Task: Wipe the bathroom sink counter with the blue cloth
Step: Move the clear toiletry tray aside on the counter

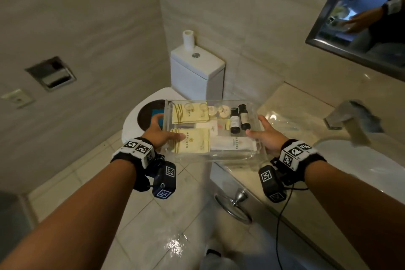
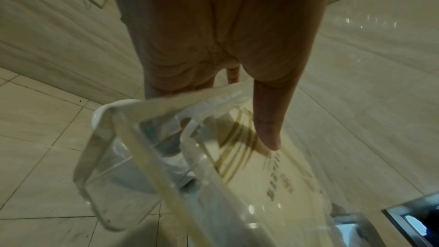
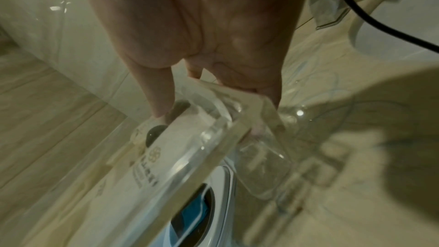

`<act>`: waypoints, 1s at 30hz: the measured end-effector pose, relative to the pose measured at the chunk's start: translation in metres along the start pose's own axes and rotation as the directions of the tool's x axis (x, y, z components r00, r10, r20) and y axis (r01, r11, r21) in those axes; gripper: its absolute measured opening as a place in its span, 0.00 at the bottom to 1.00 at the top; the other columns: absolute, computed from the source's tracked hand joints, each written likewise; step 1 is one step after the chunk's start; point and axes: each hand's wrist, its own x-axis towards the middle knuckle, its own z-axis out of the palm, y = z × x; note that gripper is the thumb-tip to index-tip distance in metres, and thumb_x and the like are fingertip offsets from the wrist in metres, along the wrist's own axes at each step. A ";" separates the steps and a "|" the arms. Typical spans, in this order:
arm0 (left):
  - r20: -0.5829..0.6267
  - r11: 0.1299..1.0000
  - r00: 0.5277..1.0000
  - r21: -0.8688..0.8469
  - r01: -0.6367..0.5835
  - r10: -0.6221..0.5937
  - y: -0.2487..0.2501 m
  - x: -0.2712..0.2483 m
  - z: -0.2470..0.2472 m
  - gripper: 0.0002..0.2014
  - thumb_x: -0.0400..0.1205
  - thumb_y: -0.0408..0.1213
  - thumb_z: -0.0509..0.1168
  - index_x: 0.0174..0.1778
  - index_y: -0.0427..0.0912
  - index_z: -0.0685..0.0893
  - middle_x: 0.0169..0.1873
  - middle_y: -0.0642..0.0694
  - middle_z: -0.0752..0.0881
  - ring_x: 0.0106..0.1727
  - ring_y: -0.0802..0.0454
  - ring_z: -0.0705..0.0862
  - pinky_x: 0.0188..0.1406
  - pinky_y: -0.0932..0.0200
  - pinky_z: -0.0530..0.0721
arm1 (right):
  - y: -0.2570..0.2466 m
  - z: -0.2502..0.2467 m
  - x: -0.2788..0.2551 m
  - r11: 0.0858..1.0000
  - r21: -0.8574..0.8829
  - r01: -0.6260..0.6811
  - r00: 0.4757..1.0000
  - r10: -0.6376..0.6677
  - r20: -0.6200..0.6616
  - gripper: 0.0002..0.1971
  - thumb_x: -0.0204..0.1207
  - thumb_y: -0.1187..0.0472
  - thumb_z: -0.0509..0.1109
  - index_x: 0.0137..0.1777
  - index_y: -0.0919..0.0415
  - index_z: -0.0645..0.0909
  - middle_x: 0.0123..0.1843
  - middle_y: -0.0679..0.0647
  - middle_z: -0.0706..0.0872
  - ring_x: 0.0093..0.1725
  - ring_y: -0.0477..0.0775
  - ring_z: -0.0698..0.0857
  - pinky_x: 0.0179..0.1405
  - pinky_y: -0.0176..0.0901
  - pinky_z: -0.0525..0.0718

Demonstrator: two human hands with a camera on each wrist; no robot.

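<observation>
Both hands hold one clear tray over the counter's left end.
Left hand [image 1: 158,130] and right hand [image 1: 266,135] each grip an end of the tray [image 1: 215,156], thumbs inside; two dark bottles [image 1: 239,119] inside. One blue cloth [image 1: 156,112] lies far left on the toilet lid [image 1: 133,120]; beige counter [image 1: 291,116], tiled floor.

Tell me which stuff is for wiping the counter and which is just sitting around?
For the job:
- blue cloth on the toilet lid
- sink counter
- clear amenity tray, held by both hands, left and right

Just there:
- toilet paper roll
- mirror
- faucet
- towel ring
</observation>
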 end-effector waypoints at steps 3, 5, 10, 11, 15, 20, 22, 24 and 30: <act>-0.032 1.000 0.999 -0.030 0.007 -0.008 0.001 0.015 -0.007 0.46 0.68 0.31 0.79 0.77 0.48 0.59 0.58 0.44 0.80 0.49 0.46 0.83 0.50 0.46 0.84 | -0.017 0.005 0.016 1.000 -0.029 0.013 1.000 -0.012 0.007 0.47 0.61 0.48 0.78 0.75 0.32 0.53 0.79 0.58 0.65 0.69 0.71 0.76 0.63 0.78 0.74; -0.052 0.999 0.999 -0.049 0.013 -0.016 0.001 0.022 -0.012 0.47 0.68 0.30 0.79 0.78 0.47 0.59 0.63 0.44 0.78 0.53 0.45 0.82 0.49 0.47 0.84 | -0.025 0.008 0.025 0.999 -0.039 0.019 1.000 -0.019 0.006 0.44 0.69 0.52 0.75 0.77 0.34 0.50 0.80 0.58 0.64 0.68 0.69 0.76 0.64 0.75 0.75; -0.058 0.997 0.996 -0.053 0.058 -0.061 0.001 0.042 -0.034 0.47 0.68 0.32 0.79 0.77 0.51 0.58 0.65 0.41 0.78 0.59 0.39 0.82 0.56 0.40 0.84 | -0.041 0.024 0.053 0.998 -0.049 0.046 0.998 -0.043 0.050 0.39 0.74 0.58 0.70 0.78 0.40 0.51 0.74 0.57 0.71 0.59 0.62 0.81 0.51 0.60 0.85; -0.060 0.997 0.996 -0.045 0.064 -0.067 0.001 0.046 -0.039 0.46 0.68 0.33 0.79 0.77 0.51 0.58 0.65 0.41 0.79 0.60 0.39 0.82 0.57 0.40 0.84 | -0.045 0.029 0.058 0.997 -0.054 0.047 0.998 -0.044 0.051 0.39 0.74 0.58 0.71 0.78 0.39 0.52 0.74 0.58 0.72 0.60 0.63 0.82 0.52 0.61 0.85; -0.071 0.997 0.995 -0.041 0.072 -0.075 0.000 0.071 -0.065 0.46 0.67 0.32 0.80 0.76 0.51 0.60 0.64 0.40 0.80 0.58 0.39 0.83 0.55 0.41 0.84 | -0.061 0.051 0.081 0.995 -0.094 0.043 0.998 -0.038 0.052 0.38 0.75 0.58 0.70 0.78 0.40 0.52 0.70 0.58 0.76 0.52 0.61 0.85 0.43 0.55 0.86; -0.055 0.994 0.995 -0.081 0.076 -0.080 -0.002 0.108 -0.098 0.44 0.67 0.30 0.80 0.74 0.51 0.62 0.64 0.42 0.80 0.58 0.41 0.84 0.48 0.46 0.86 | -0.087 0.082 0.115 0.992 -0.121 0.030 0.999 -0.027 0.025 0.42 0.74 0.60 0.71 0.80 0.44 0.48 0.79 0.61 0.66 0.70 0.67 0.75 0.68 0.67 0.75; -0.048 0.994 0.997 -0.091 0.059 -0.063 0.002 0.125 -0.112 0.44 0.67 0.28 0.79 0.74 0.49 0.62 0.64 0.42 0.79 0.59 0.41 0.82 0.53 0.43 0.85 | -0.099 0.096 0.129 0.991 -0.129 0.033 0.999 -0.031 0.016 0.41 0.75 0.61 0.70 0.81 0.48 0.48 0.79 0.62 0.64 0.69 0.68 0.74 0.67 0.68 0.76; -0.043 0.994 0.998 -0.094 0.052 -0.056 0.007 0.140 -0.124 0.44 0.67 0.27 0.78 0.75 0.47 0.61 0.64 0.43 0.78 0.60 0.42 0.81 0.54 0.43 0.85 | -0.109 0.107 0.142 0.993 -0.108 0.039 0.999 -0.037 0.023 0.41 0.75 0.62 0.70 0.81 0.49 0.48 0.77 0.62 0.67 0.64 0.67 0.78 0.62 0.66 0.80; 0.031 0.998 0.999 -0.050 0.045 -0.043 0.030 0.173 -0.139 0.43 0.69 0.26 0.77 0.75 0.47 0.60 0.59 0.44 0.78 0.54 0.43 0.82 0.42 0.50 0.85 | -0.119 0.115 0.160 1.000 0.000 0.028 0.997 -0.028 -0.069 0.36 0.76 0.64 0.69 0.78 0.48 0.55 0.70 0.62 0.74 0.63 0.68 0.79 0.61 0.66 0.80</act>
